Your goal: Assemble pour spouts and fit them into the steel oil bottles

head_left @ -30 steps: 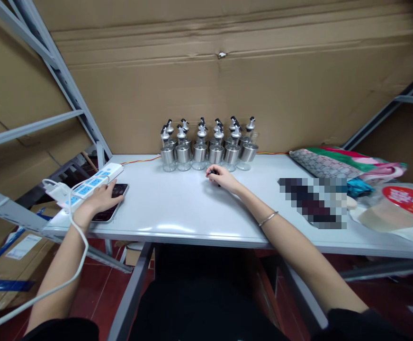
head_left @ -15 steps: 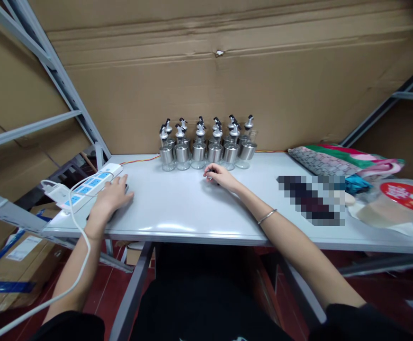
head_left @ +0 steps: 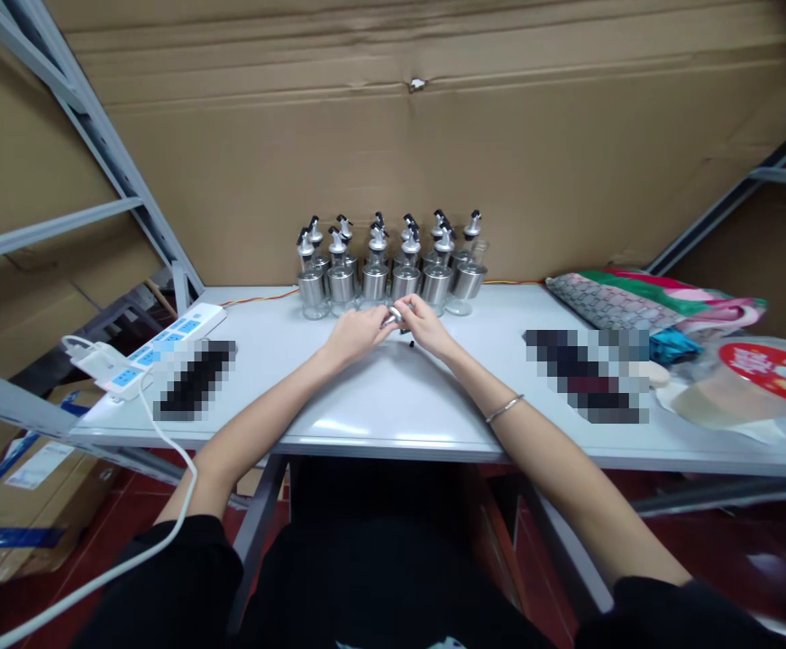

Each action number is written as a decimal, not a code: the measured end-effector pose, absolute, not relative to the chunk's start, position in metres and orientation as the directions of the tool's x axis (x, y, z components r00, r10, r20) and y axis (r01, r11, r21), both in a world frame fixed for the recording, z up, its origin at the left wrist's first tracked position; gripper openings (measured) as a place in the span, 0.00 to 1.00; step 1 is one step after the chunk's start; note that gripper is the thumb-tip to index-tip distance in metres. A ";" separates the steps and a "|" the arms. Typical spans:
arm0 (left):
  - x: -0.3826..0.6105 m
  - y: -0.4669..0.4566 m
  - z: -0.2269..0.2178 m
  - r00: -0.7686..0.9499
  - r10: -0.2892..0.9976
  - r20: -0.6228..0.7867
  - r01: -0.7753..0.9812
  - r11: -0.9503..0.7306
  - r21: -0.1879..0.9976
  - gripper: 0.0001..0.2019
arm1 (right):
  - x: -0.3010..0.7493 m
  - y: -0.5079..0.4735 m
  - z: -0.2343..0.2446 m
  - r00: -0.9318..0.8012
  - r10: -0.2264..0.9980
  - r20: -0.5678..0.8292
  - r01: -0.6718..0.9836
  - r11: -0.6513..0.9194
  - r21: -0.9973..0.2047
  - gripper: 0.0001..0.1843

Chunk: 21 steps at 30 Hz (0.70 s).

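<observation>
My left hand and my right hand meet over the middle of the table, fingers closed around a small silver and black pour spout. Fingers cover much of the spout. A small dark bit shows just below my right fingers. Right behind my hands, glass bottles with steel sleeves stand upright in two rows. Most carry silver pourers with black tips. The front bottle at the right end has a bare, uncovered neck.
A white power strip with a plugged-in charger lies at the left, its white cable crossing my left arm. Blurred-out dark shapes lie on either side. A colourful bag and a red-lidded tub sit at the right. Cardboard walls the back.
My left hand has left the dark object by the power strip and moved right to join my right hand. Both now hold the spout. The view has shifted slightly.
</observation>
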<state>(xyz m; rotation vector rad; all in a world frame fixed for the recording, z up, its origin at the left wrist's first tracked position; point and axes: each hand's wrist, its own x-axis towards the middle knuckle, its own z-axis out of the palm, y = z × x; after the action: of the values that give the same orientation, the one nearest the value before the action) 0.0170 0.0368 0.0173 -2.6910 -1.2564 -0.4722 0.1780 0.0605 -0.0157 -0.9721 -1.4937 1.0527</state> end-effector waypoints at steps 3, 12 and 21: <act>0.016 0.041 0.013 0.576 0.707 0.410 0.782 -0.623 -0.025 0.15 | 0.175 0.056 -0.012 -0.167 0.939 0.301 0.050 0.313 -0.949 0.26; 0.007 0.051 -0.008 0.526 0.651 0.548 0.785 -0.620 -0.018 0.23 | 0.170 0.045 -0.007 -0.199 0.921 0.334 0.067 0.353 -0.933 0.26; -0.008 0.041 -0.029 0.543 0.636 0.549 0.735 -0.676 0.057 0.26 | 0.169 0.032 -0.004 -0.261 0.914 0.310 0.127 0.351 -0.928 0.13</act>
<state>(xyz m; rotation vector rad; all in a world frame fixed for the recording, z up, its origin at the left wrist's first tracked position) -0.0078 0.0414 -0.0291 -2.5976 -1.1664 -0.8135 0.1692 0.0323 -0.0043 -0.9453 -1.6528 1.0269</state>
